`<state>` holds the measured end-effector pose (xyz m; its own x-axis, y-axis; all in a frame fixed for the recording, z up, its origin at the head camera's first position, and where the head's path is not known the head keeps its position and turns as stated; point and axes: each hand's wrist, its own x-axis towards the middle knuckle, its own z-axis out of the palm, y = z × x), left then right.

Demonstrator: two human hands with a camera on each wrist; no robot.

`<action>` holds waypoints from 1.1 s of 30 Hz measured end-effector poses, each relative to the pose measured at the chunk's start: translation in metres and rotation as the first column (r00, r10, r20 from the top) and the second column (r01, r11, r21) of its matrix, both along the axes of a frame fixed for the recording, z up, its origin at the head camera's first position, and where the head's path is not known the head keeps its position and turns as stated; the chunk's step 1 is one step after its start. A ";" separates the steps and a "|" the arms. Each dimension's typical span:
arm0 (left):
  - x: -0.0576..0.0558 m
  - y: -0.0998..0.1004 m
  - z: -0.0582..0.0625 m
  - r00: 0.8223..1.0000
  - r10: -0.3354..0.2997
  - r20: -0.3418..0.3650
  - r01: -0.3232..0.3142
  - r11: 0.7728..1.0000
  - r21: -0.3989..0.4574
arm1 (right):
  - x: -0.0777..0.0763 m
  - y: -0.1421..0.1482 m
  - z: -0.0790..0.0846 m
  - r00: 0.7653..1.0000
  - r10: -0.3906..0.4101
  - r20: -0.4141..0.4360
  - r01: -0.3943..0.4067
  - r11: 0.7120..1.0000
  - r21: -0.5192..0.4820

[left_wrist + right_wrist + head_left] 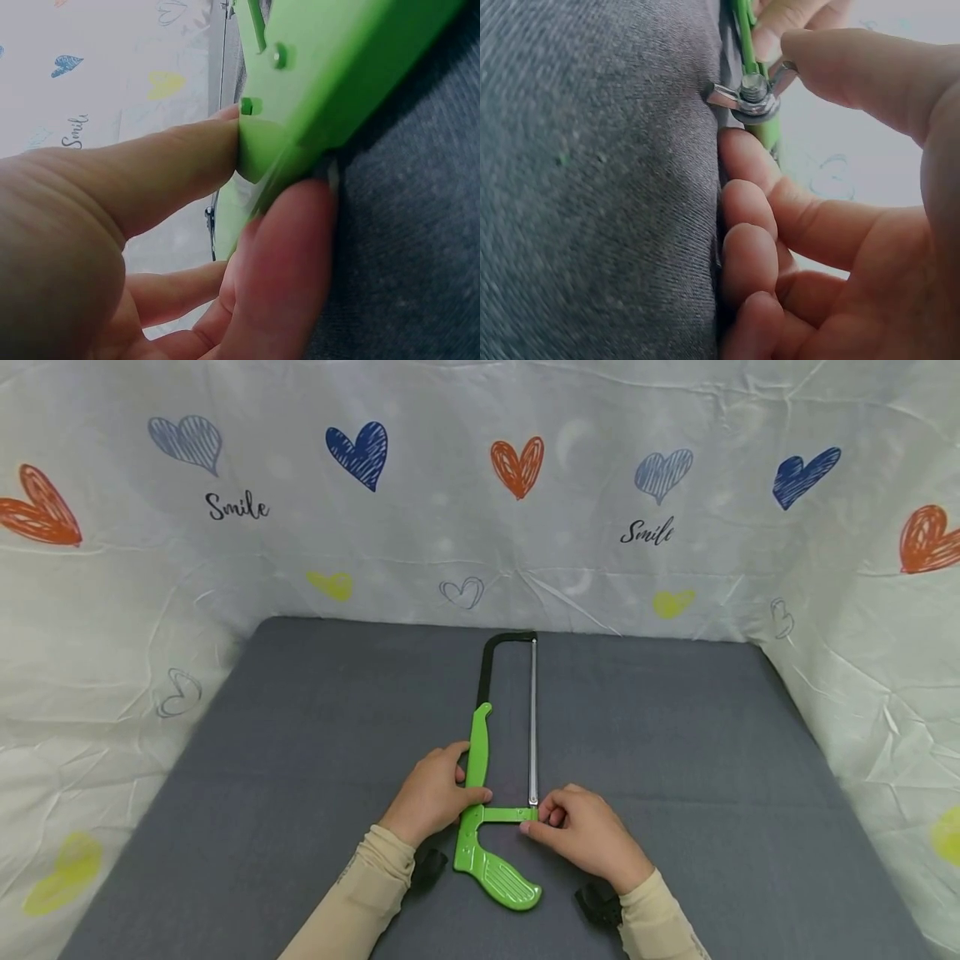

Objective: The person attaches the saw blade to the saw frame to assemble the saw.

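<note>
A hacksaw (477,752) with a bright green handle and a black front bow lies on the grey cloth, its grip towards me. Its thin silvery blade (533,718) runs along the right side, joined at both ends. My left hand (431,793) grips the green frame between thumb and fingers, just above the crossbar. At the crossbar's right end is my right hand (588,835), thumb and index finger curled about a metal wing nut (754,101). In the right wrist view the thumb touches one wing, and the threaded bolt end sticks out of the nut.
Dark grey cloth (337,710) covers the table. White fabric (450,527) printed with hearts and "Smile" stands behind it and along both sides. A black wrist device (597,903) shows by my right sleeve, another (429,870) by my left.
</note>
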<state>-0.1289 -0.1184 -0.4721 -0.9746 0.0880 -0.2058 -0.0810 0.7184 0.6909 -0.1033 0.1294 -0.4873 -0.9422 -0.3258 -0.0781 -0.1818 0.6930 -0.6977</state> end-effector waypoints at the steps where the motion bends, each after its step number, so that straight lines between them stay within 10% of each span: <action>1: 0.000 0.000 0.000 1.000 0.000 0.001 0.000 1.000 0.002 | 0.000 0.001 0.000 1.000 0.003 -0.003 -0.003 1.000 -0.003; 33: 0.000 0.000 -0.001 1.000 0.004 0.012 -0.004 1.000 0.009 | -0.001 0.006 0.001 0.997 0.075 0.027 -0.075 0.997 0.000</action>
<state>-0.1289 -0.1189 -0.4728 -0.9723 0.0862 -0.2171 -0.0923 0.7119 0.6962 -0.1043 0.1358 -0.4861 -0.9128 -0.3950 -0.1038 -0.2140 0.6790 -0.7022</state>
